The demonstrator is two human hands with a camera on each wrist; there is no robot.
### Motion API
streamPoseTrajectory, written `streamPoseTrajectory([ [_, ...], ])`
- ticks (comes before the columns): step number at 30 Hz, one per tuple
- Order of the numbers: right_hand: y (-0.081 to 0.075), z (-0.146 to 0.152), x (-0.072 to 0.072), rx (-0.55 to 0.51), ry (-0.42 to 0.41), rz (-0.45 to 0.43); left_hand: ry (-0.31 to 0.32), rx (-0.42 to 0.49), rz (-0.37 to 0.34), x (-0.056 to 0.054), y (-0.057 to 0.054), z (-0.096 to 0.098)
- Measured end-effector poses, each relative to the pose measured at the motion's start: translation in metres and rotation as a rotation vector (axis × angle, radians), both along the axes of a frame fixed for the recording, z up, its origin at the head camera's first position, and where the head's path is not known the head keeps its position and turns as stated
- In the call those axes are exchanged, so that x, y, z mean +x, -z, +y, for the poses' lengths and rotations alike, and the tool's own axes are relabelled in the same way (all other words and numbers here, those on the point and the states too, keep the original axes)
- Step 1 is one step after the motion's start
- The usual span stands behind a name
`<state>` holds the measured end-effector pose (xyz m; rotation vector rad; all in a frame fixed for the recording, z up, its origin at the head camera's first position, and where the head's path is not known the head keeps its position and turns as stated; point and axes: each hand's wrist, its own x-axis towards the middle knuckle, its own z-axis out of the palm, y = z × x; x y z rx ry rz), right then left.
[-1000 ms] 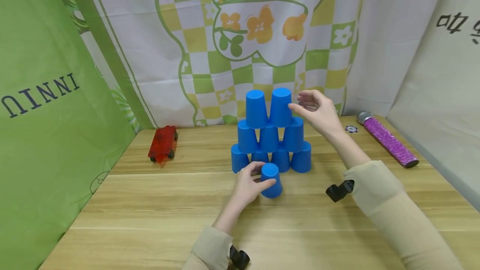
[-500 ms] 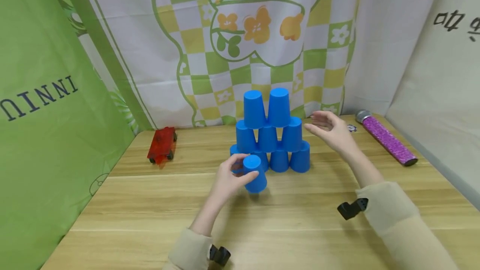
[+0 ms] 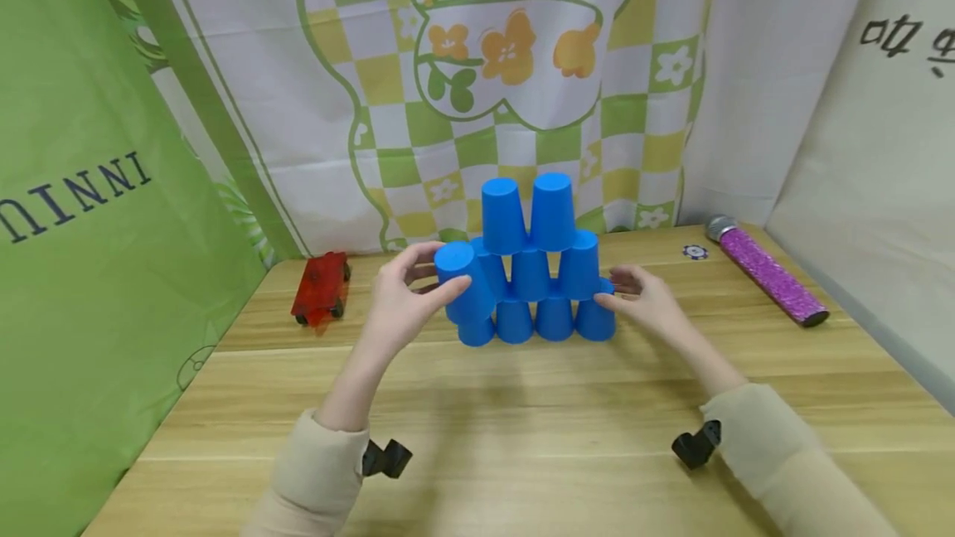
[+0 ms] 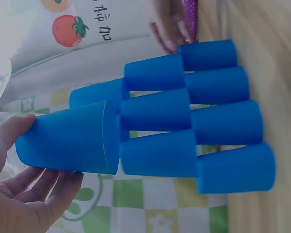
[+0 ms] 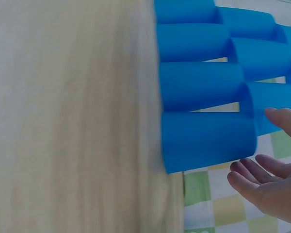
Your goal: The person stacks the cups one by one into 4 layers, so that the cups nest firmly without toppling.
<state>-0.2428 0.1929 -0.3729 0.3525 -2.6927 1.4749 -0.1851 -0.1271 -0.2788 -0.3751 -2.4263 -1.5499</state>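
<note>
Blue cups stand upside down in a stacked wall (image 3: 530, 273), with several in the bottom row, three in the middle and two on top. My left hand (image 3: 403, 297) grips one more upside-down blue cup (image 3: 466, 284) between thumb and fingers. In the head view that cup overlaps the wall's left end and hides part of the cups there. My right hand (image 3: 647, 305) is beside the bottom-right cup (image 5: 208, 141), its fingers loosely bent and holding nothing. In the right wrist view the fingertips (image 5: 237, 167) are right at that cup.
At the back left of the wooden table (image 3: 537, 454) sits a red toy car (image 3: 322, 288). A purple glittery microphone (image 3: 772, 276) lies at the right, with a small round chip (image 3: 695, 252) beside it. A patterned curtain (image 3: 462, 139) hangs just behind the cups.
My left hand has carried its cup left and up, from in front of the wall to its left end. The right hand has come down from the top-right cup to the bottom-right one.
</note>
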Motion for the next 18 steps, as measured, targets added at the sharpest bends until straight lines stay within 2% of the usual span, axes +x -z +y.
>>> streamPoseTrajectory([
  [4,0.004,-0.002,-0.001,0.028,-0.008,-0.017,-0.009,-0.042,0.043,-0.001,-0.024,-0.004],
  [8,0.008,-0.001,-0.004,0.064,-0.018,-0.018,-0.006,-0.068,0.080,-0.003,-0.043,-0.008],
  [13,0.015,0.000,-0.008,0.089,-0.035,-0.021,0.005,-0.057,0.094,-0.007,-0.061,-0.009],
  [18,0.020,0.001,-0.011,0.087,-0.036,-0.036,0.009,-0.050,0.107,-0.015,-0.073,-0.005],
])
